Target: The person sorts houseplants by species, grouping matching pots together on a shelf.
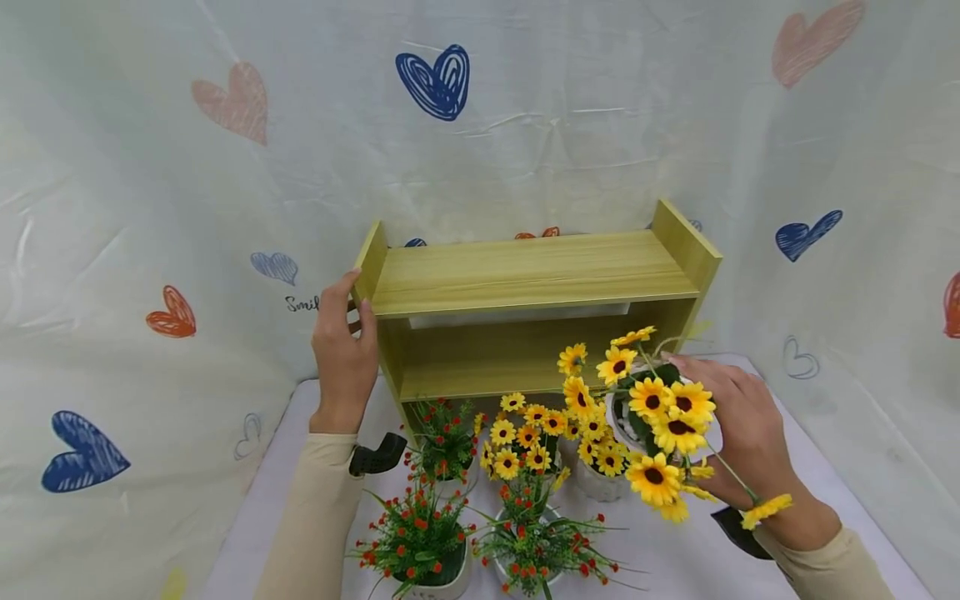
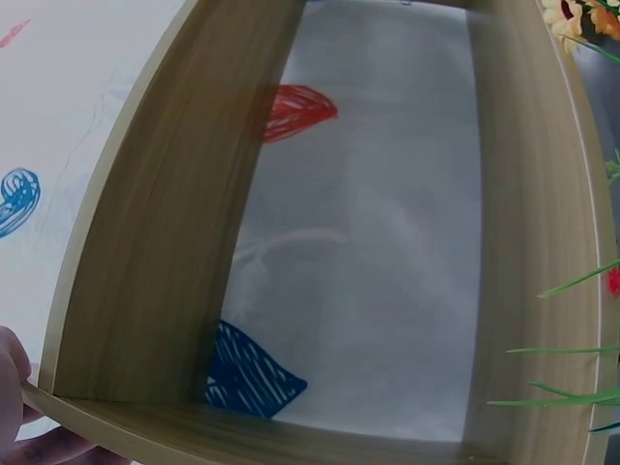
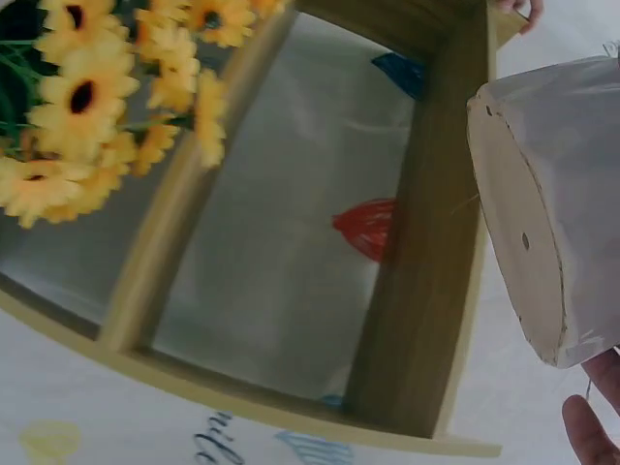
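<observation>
My left hand holds the left side panel of a two-tier wooden shelf, thumb and fingers at its edge. In the left wrist view, the hand is at a corner of the shelf. My right hand grips a white pot of artificial sunflowers, tilted and raised in front of the shelf's right end. In the right wrist view, the underside of that pot shows a small hole, with fingertips below it.
In front of the shelf stand other potted sunflowers and several pots of grass with small red flowers. They sit on a white-covered table. A white curtain with printed hearts hangs behind and at both sides.
</observation>
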A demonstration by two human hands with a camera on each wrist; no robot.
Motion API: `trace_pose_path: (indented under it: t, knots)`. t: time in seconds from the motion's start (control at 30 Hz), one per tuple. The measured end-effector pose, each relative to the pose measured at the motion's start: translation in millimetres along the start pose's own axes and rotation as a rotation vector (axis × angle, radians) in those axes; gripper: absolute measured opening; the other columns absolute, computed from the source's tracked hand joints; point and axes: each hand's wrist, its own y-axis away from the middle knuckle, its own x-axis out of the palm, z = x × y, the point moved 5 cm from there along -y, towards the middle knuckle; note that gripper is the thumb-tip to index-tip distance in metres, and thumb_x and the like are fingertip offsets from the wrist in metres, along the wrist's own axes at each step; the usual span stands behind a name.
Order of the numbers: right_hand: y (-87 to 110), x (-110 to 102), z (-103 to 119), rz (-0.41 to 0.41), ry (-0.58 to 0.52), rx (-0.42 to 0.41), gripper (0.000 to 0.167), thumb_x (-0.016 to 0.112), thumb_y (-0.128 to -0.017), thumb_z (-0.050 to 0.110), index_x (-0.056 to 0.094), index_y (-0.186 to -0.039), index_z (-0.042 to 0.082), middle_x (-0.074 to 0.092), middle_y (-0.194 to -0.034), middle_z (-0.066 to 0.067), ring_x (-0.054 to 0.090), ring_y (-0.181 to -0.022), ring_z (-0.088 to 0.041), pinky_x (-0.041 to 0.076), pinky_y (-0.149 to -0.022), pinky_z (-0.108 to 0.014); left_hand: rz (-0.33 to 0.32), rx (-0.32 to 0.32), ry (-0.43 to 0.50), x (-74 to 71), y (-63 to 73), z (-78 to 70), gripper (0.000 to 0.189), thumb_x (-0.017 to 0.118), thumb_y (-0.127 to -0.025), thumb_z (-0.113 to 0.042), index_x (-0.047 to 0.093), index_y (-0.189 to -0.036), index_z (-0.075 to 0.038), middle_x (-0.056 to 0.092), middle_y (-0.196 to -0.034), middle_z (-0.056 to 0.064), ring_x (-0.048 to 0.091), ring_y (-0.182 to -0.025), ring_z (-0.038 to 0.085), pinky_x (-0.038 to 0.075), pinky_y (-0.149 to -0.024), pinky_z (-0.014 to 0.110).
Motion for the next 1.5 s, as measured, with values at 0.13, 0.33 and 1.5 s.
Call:
trace_pose_path:
  t: [0.13, 0.33, 1.5]
  knots:
    - [-20.3, 0, -5, -0.053, 0.005, 0.014, 0.084, 0.057, -0.099, 0.067, 0.062, -0.123, -0.013, 0.066, -0.118, -0.029, 0.055, -0.103, -0.044, 0.031, -0.116, -0.02, 0.003, -0.004, 0.003, -1.1, 0.2, -0.6, 0.038, 0.055, -0.109, -0.005, 0.056, -0.147, -0.001, 0.06, -0.134, 0.027, 0.067, -0.11, 0.044, 0.064, -0.083, 0.059]
    - [-53.0, 6, -15, -0.069, 0.033, 0.101, 0.094, 0.058, -0.092, 0.078, 0.061, -0.125, -0.01, 0.066, -0.116, -0.028, 0.055, -0.105, -0.046, 0.034, -0.106, -0.028, -0.011, -0.015, 0.004, -5.1, 1.6, 1.5, 0.038, 0.055, -0.109, -0.005, 0.056, -0.146, -0.001, 0.06, -0.134, 0.027, 0.067, -0.11, 0.045, 0.063, -0.082, 0.06]
    - [-130.1, 48, -87, 0.024, 0.089, 0.399, 0.09, 0.089, -0.076, 0.044, 0.057, -0.143, -0.008, 0.065, -0.136, -0.028, 0.054, -0.127, -0.05, 0.035, -0.106, -0.067, -0.017, 0.007, 0.014, -0.4, 0.7, -0.5, 0.037, 0.055, -0.109, -0.004, 0.056, -0.146, 0.001, 0.059, -0.131, 0.03, 0.066, -0.11, 0.047, 0.063, -0.082, 0.061]
